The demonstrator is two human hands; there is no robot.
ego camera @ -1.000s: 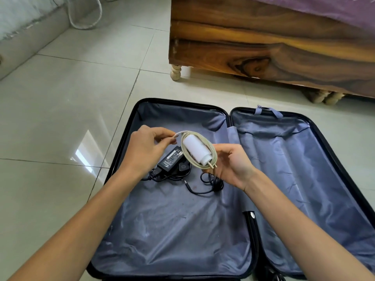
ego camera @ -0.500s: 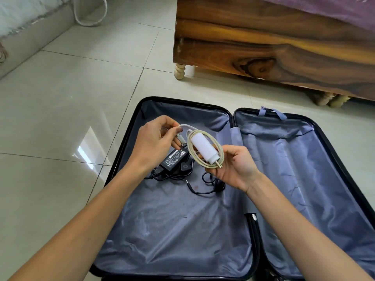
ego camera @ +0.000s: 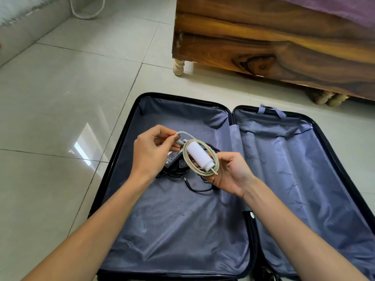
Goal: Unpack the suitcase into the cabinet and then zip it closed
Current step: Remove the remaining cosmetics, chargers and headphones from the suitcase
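Although both hands sit almost where they were a second ago, the left hand (ego camera: 150,154) has drawn the loose plug end of the cream cable (ego camera: 187,165) in against the coil, pinching it between thumb and fingertips. The right hand (ego camera: 231,175) cradles the white cylindrical plastic charger (ego camera: 199,157), cable wound round it, in curled fingers above the left half of the open black grey-lined suitcase (ego camera: 172,230). Winding looks nearly finished; a black power brick (ego camera: 172,159) still lies beneath, and no cabinet shows.
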